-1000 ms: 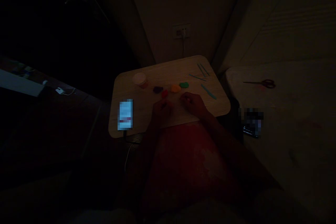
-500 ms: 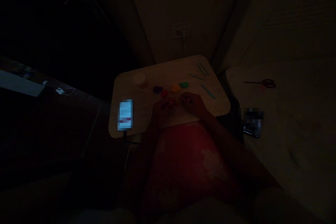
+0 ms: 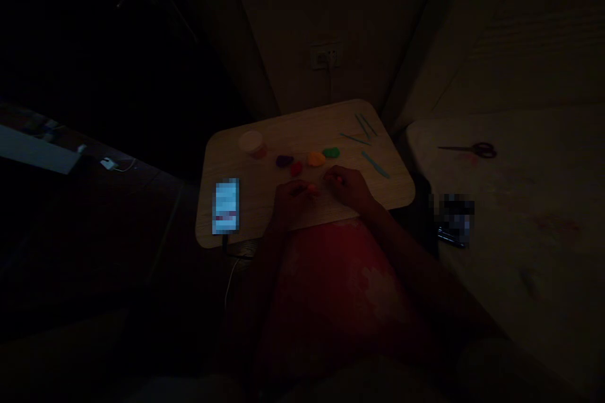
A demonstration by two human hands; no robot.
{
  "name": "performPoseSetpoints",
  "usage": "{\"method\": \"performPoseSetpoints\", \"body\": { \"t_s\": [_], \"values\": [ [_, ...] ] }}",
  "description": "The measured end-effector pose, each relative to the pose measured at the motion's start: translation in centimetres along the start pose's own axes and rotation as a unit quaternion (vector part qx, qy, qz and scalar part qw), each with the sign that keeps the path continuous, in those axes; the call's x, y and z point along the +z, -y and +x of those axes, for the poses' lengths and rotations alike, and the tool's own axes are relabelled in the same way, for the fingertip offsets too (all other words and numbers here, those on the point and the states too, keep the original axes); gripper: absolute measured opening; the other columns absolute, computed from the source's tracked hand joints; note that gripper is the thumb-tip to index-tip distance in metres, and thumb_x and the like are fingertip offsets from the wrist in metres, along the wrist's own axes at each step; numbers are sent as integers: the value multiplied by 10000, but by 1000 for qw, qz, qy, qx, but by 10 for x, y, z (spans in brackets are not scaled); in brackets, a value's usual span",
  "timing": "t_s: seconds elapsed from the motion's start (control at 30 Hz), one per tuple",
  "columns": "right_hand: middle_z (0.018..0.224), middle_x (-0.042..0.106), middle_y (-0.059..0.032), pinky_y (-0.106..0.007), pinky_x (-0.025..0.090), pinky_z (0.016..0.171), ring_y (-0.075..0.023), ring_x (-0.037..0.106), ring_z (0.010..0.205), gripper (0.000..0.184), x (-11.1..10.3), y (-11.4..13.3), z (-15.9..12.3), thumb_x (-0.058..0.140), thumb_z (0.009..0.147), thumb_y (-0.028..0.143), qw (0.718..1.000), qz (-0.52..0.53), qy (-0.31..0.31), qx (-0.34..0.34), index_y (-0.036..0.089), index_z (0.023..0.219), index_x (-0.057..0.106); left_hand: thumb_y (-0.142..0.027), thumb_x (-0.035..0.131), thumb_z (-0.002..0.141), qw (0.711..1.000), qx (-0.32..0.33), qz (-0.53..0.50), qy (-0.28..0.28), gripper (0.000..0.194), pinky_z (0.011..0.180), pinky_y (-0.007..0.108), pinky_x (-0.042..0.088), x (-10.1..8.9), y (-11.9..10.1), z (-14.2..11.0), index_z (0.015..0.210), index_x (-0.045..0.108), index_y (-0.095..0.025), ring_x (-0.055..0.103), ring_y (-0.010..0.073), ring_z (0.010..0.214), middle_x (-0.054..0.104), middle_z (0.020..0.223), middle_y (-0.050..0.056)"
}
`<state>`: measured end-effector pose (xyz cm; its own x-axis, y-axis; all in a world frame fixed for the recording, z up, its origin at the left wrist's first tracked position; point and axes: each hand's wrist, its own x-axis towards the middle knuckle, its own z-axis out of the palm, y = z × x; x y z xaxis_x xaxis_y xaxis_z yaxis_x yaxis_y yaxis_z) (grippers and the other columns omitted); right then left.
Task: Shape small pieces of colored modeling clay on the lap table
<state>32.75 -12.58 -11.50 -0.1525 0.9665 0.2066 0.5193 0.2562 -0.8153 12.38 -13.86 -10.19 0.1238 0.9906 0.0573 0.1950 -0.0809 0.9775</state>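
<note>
In dim light, my left hand (image 3: 292, 199) is near the front of a small wooden-topped table, its fingers closed on a small piece of orange-red modelling clay (image 3: 312, 189). My right hand (image 3: 348, 186) is just to the right, fingers curled together; a reddish spot shows at them, too dark to make out. Beyond the hands lie soft clay lumps: purple (image 3: 284, 161), red (image 3: 295, 169), orange (image 3: 316, 158) and green (image 3: 331, 152). The red and orange lumps are closest to my fingers.
Blue-green modelling tools (image 3: 375, 165) lie at the table's right. A lidded tub (image 3: 252, 142) stands back left, with a lit phone (image 3: 225, 206) on a cable at front left. Scissors (image 3: 483, 150) lie on the pale surface at right. A wall socket (image 3: 326, 55) is behind.
My left hand and the clay in it have shifted slightly, and the orange-red piece shows more clearly. My right hand stays almost in place. The lumps and tools have not moved.
</note>
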Motion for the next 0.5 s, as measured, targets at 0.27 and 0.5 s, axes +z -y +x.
{"method": "performPoseSetpoints", "body": {
  "t_s": [0.27,0.5],
  "values": [
    [747,677,-29,-274,371,635,-166,569,667,266,1,-2,1,554,942,388,1000,-2,-2,4,187,923,727,-577,770,801,998,22,-55,-11,423,564,261,507,1,4,2,696,615,-197,630,144,579,680,625,5],
    [737,662,-30,-280,373,638,-168,570,664,274,0,0,0,552,938,395,1000,2,-3,6,184,920,726,-764,552,897,995,19,-99,-2,636,442,246,383,2,9,3,593,480,-211,510,103,434,472,485,-32]
  ]
}}
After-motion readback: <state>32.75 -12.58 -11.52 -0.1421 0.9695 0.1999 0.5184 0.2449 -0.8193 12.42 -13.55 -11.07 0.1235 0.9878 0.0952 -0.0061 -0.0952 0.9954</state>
